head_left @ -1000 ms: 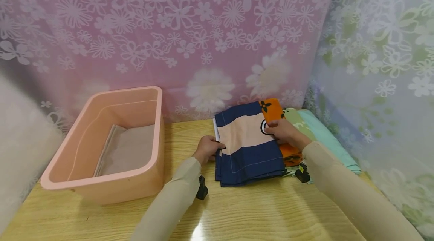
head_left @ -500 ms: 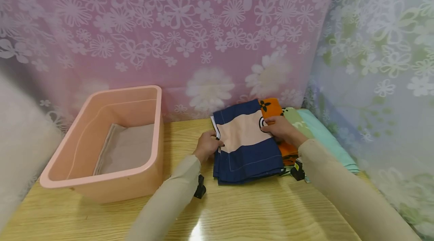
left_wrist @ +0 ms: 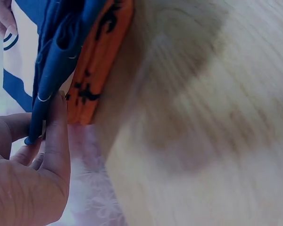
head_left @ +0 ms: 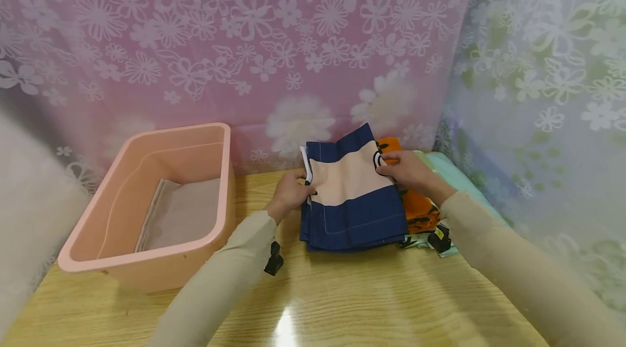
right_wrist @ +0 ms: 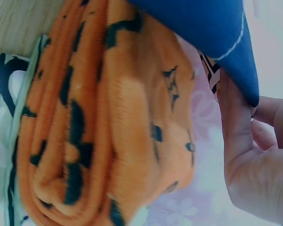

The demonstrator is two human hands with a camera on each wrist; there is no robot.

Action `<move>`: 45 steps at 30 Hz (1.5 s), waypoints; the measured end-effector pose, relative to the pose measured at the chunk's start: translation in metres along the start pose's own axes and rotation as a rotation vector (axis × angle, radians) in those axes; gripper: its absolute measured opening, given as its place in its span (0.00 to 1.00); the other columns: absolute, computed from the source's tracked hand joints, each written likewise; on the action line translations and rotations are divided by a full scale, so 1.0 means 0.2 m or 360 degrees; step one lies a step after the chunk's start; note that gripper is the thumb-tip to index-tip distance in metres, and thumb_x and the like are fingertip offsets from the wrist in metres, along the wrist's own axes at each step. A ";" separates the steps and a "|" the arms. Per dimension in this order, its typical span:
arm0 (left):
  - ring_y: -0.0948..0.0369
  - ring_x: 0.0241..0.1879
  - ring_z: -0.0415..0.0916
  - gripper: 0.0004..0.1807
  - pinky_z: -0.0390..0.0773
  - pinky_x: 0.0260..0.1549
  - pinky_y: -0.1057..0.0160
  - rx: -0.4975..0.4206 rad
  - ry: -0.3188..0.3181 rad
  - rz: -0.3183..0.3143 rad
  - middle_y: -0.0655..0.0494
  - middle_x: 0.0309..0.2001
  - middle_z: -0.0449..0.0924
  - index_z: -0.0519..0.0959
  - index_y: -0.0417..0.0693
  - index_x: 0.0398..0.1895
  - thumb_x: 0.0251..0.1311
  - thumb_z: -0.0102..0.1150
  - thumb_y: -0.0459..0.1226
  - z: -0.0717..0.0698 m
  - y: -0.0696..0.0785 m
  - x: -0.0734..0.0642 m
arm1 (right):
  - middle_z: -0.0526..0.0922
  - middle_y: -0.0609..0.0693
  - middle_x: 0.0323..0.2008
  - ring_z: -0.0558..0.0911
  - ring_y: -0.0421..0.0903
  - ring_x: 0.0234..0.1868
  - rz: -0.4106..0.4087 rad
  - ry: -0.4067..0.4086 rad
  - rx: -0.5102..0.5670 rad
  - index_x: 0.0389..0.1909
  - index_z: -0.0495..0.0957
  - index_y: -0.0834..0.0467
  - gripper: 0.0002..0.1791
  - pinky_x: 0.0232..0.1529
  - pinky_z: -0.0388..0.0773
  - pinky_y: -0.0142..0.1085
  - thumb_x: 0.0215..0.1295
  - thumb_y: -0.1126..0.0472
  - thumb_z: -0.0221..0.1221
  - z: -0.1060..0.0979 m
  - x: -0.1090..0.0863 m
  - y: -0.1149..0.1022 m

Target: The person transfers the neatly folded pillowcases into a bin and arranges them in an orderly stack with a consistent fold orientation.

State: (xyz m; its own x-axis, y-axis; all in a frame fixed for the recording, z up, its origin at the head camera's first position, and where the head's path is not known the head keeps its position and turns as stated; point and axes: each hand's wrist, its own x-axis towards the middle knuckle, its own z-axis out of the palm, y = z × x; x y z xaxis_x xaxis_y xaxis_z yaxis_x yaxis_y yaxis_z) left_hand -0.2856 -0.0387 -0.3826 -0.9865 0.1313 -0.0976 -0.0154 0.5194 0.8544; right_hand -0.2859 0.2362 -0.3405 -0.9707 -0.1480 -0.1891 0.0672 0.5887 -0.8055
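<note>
Both my hands hold a folded navy-and-beige cloth (head_left: 344, 176) by its two sides, its far edge raised. In the head view my left hand (head_left: 289, 193) pinches the left folded edge, thumb on top; the left wrist view shows the layers of the navy cloth (left_wrist: 56, 61) between thumb and fingers. My right hand (head_left: 411, 172) pinches the right edge beside a black ring print. Behind and to the right, an orange folded cloth with black marks (head_left: 418, 211) lies partly covered; its thick fuzzy folds fill much of the right wrist view.
A pink plastic tub (head_left: 227, 189) stands on the left, with a folded grey-beige cloth (head_left: 188, 211) on its bottom. A mint-green cloth (head_left: 447, 168) lies at the right, partly behind my right arm. Flowered curtains (head_left: 293, 64) hang behind the wooden table (head_left: 342, 298).
Both hands have raised the navy-and-beige cloth and shifted it slightly left and away from me. Its far edge now tilts up, and more of the orange cloth's front shows.
</note>
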 end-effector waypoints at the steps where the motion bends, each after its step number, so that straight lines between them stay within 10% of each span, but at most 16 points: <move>1: 0.60 0.22 0.75 0.11 0.79 0.22 0.62 -0.0039 -0.0012 -0.0007 0.47 0.29 0.81 0.78 0.40 0.45 0.59 0.61 0.31 -0.01 0.01 -0.01 | 0.72 0.68 0.55 0.83 0.52 0.40 -0.0008 -0.0006 0.0018 0.71 0.55 0.67 0.33 0.41 0.81 0.45 0.71 0.58 0.54 -0.01 -0.01 -0.02; 24: 0.59 0.28 0.77 0.15 0.81 0.29 0.60 -0.0233 -0.0156 0.0037 0.43 0.43 0.80 0.72 0.37 0.53 0.65 0.55 0.33 -0.33 0.27 -0.12 | 0.65 0.67 0.62 0.79 0.55 0.44 -0.0191 -0.0021 -0.0067 0.71 0.58 0.63 0.33 0.38 0.82 0.44 0.70 0.56 0.56 -0.14 -0.15 -0.35; 45: 0.59 0.28 0.78 0.17 0.82 0.30 0.61 -0.0130 -0.0068 0.0061 0.43 0.46 0.77 0.72 0.37 0.54 0.63 0.57 0.32 -0.67 0.40 -0.22 | 0.71 0.60 0.57 0.73 0.49 0.36 -0.0239 0.0018 -0.0059 0.72 0.58 0.57 0.35 0.36 0.80 0.37 0.68 0.52 0.58 -0.12 -0.18 -0.66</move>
State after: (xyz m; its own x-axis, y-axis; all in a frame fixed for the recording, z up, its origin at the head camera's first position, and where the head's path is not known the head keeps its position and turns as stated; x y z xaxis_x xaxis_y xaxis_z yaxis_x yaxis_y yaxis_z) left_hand -0.2647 -0.1164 -0.2412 -0.9788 0.1867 -0.0842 0.0073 0.4427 0.8966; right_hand -0.2644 0.1828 -0.2146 -0.9717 -0.2280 -0.0616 -0.0873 0.5893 -0.8031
